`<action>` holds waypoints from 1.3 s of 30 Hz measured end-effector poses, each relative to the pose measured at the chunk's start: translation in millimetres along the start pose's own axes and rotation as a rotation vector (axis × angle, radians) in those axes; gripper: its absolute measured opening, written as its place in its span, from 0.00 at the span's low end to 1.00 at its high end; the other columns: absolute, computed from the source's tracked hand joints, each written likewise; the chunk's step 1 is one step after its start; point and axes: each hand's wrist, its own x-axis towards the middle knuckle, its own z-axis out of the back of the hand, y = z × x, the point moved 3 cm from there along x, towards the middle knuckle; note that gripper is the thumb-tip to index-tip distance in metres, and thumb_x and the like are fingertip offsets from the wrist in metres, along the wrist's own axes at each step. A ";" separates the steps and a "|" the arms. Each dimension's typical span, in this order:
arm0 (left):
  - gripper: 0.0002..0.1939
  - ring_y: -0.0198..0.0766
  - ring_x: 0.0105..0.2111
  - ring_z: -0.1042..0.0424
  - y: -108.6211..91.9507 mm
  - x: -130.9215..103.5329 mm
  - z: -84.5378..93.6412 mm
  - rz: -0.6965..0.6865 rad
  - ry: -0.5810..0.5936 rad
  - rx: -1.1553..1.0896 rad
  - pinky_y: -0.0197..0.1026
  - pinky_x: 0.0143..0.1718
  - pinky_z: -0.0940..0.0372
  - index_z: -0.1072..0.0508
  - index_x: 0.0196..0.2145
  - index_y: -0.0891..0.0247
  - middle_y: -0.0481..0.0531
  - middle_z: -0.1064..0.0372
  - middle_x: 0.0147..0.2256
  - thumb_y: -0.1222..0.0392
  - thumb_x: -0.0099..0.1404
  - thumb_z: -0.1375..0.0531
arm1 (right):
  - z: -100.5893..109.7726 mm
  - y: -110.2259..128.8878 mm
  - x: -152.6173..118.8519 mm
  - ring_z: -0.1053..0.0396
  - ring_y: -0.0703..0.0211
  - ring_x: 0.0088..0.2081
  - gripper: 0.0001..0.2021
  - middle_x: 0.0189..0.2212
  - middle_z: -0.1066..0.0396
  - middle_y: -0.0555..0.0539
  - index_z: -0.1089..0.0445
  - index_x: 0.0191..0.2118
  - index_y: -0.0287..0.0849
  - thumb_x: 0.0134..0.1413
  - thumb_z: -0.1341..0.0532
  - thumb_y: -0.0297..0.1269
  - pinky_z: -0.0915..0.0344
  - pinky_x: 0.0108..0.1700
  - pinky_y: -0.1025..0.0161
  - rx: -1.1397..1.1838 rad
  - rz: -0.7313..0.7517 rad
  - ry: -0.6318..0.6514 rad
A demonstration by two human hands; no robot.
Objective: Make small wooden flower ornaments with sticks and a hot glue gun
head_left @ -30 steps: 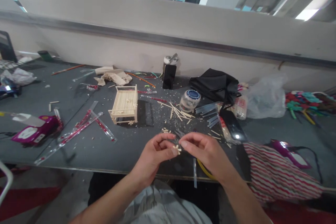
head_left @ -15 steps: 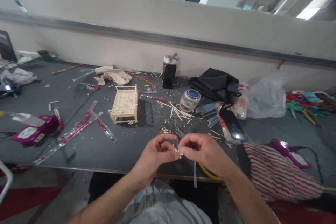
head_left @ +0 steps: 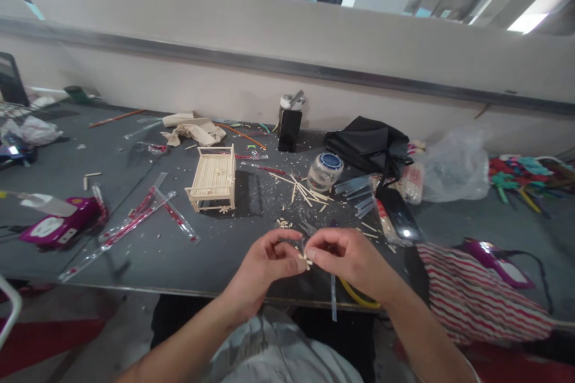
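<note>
The dark grey desk [head_left: 171, 272] carries everything here, its surface flecked with pale crumbs. A red-and-white striped cloth [head_left: 476, 293] hangs over its near right edge, and a soft black bag [head_left: 366, 143] lies slumped toward the wall. The left hand [head_left: 271, 260] and right hand [head_left: 348, 254] meet over the near edge of the desk. The left hand holds a small flower-like piece of cream-coloured stick segments [head_left: 306, 261] between thumb and fingers; the right hand's thumb and forefinger appear to pinch its other side, the exact contact being partly hidden.

Left of the hands, well apart, stands a miniature bed frame of pale slender sticks [head_left: 214, 176], with a similar small star shape at its near end. Beyond the hands is a clear jar with a blue lid [head_left: 324, 175], and just beside it lies a loose fan of thin pale sticks [head_left: 303, 191].

The flower-like piece should be very light and stiff, but fragile where its short arms join at the centre. It is probably best held lightly at the middle or by opposite arms, since a hard squeeze might snap one loose. Smallest are the chopped pale offcuts [head_left: 284, 223], heaped near the left fingertips.
</note>
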 end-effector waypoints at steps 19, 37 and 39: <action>0.23 0.29 0.28 0.31 -4.7 -8.1 0.1 0.020 0.062 0.066 0.35 0.35 0.38 0.23 0.46 0.62 0.46 0.28 0.27 0.65 0.50 0.29 | -14.8 -18.2 6.9 0.37 0.64 0.26 0.10 0.23 0.30 0.51 0.24 0.29 0.39 0.47 0.34 0.43 0.41 0.30 0.66 0.258 -0.116 -0.100; 0.22 0.29 0.26 0.33 -13.1 -20.6 2.4 0.114 0.190 0.048 0.33 0.31 0.39 0.22 0.46 0.62 0.47 0.30 0.28 0.65 0.50 0.29 | -14.9 -11.8 -25.9 0.33 0.60 0.28 0.10 0.28 0.28 0.50 0.25 0.37 0.45 0.53 0.36 0.45 0.38 0.30 0.66 0.074 0.038 -0.392; 0.22 0.29 0.26 0.33 -12.5 -22.9 2.1 0.122 0.202 0.043 0.32 0.30 0.38 0.21 0.45 0.62 0.48 0.29 0.28 0.66 0.50 0.29 | -19.6 -7.2 -24.9 0.30 0.59 0.31 0.08 0.29 0.26 0.50 0.25 0.34 0.46 0.54 0.36 0.43 0.36 0.33 0.65 0.001 0.081 -0.378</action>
